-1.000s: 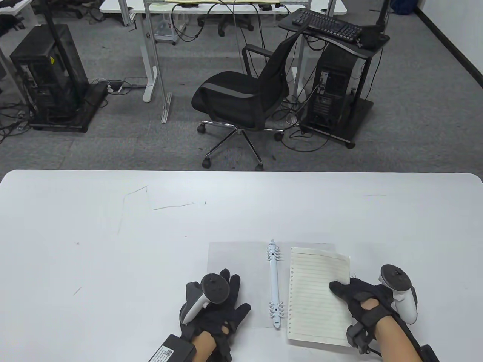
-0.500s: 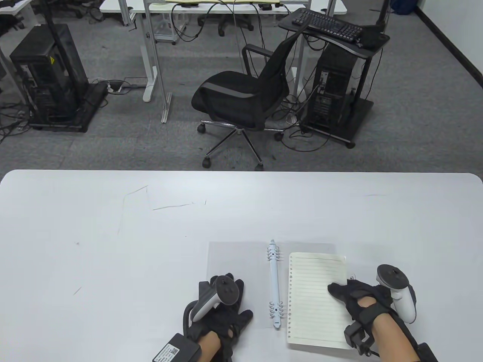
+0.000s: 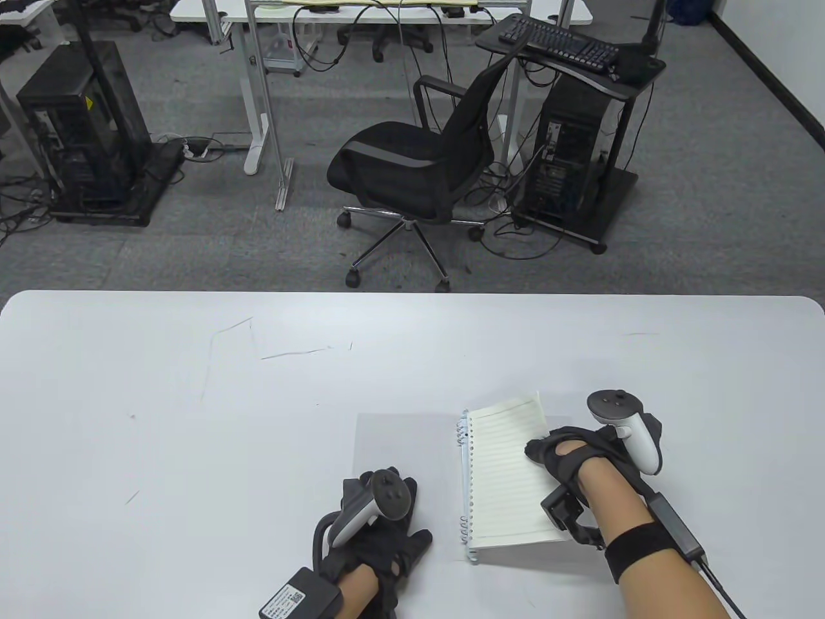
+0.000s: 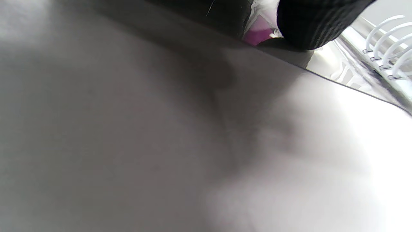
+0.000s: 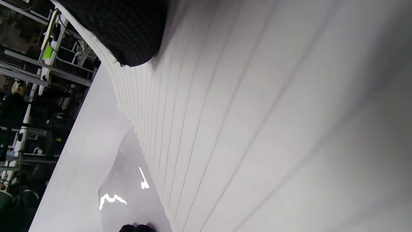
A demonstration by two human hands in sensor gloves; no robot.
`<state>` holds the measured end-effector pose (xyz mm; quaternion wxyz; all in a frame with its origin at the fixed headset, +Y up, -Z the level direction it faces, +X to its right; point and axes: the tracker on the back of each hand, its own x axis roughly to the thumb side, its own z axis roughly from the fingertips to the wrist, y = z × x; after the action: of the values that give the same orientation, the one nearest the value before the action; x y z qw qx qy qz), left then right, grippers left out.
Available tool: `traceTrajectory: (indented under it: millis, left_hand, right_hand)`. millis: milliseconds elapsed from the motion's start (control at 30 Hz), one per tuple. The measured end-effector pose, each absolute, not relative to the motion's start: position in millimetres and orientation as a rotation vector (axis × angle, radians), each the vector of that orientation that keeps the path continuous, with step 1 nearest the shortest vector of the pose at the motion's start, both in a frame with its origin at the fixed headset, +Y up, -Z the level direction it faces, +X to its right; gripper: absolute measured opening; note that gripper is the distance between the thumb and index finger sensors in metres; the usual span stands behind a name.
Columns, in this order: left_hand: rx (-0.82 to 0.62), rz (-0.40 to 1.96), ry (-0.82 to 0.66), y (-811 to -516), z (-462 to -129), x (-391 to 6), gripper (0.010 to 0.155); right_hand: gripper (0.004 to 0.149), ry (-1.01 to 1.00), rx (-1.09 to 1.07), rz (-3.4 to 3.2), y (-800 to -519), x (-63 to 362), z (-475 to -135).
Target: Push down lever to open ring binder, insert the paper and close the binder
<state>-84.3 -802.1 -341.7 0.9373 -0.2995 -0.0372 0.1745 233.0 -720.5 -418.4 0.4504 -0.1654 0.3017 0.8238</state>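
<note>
The ring binder (image 3: 412,483) lies open and flat on the white table (image 3: 193,400), near the person's edge, its clear covers spread to either side of the white ring spine (image 3: 465,516). The right hand (image 3: 580,451) holds the lined paper (image 3: 506,477) by its right edge — thumb on top of the sheet, the other fingers hidden beneath or behind it. The sheet is lifted and tilted, its far right corner curling upward, while its punched left edge sits right along the spine, where the rings show beside the holes. Whether any ring has passed through a hole I cannot tell from here. In the right wrist view the ruled paper (image 5: 257,122) fills most of the frame, bowed under a dark gloved fingertip (image 5: 128,29).

The left hand (image 3: 380,535) rests on the binder's left cover, close to its near edge, fingers spread and fairly straight, gripping nothing. Its wrist view shows a gloved fingertip (image 4: 315,22) pressed on the glossy cover, with the white rings (image 4: 386,42) arching just beyond it.

Past the table — a black office chair (image 3: 412,167) on the grey carpet.
</note>
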Motion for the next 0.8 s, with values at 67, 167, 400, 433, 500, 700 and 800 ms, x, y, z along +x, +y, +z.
traceTrajectory:
  millis: [67,167,400,433,500,700,800]
  left_hand:
    - [-0.614,0.357,-0.077,-802,-342,-84,0.079]
    - [-0.615,0.357,-0.077,-802,-342,-84,0.079]
    - [-0.616,0.358,-0.074,-801,-342,-84,0.079]
    - [-0.614,0.356,-0.074,-801,-342,-84,0.079]
    - [-0.614,0.355,-0.073,-801,-342,-84,0.079]
    - [-0.614,0.348,-0.073,-801,-342,-84,0.079]
    - [-0.616,0.349,-0.072,-801,-342,-84,0.079]
  right_hand:
    - [0.047,0.757,-0.435,2.051,-719,229,-422]
    - [0.047,0.770,-0.468,2.088,-715,224,-425]
    - [0.047,0.765,-0.517,2.149,-707,224,-427]
    - [0.047,0.767,-0.521,2.156,-707,223,-427]
    - [0.047,0.772,-0.522,2.162,-708,222,-427]
    - [0.047,0.754,-0.530,2.208,-708,216,-429]
    - [0.047,0.754,-0.539,2.209,-706,216,-431]
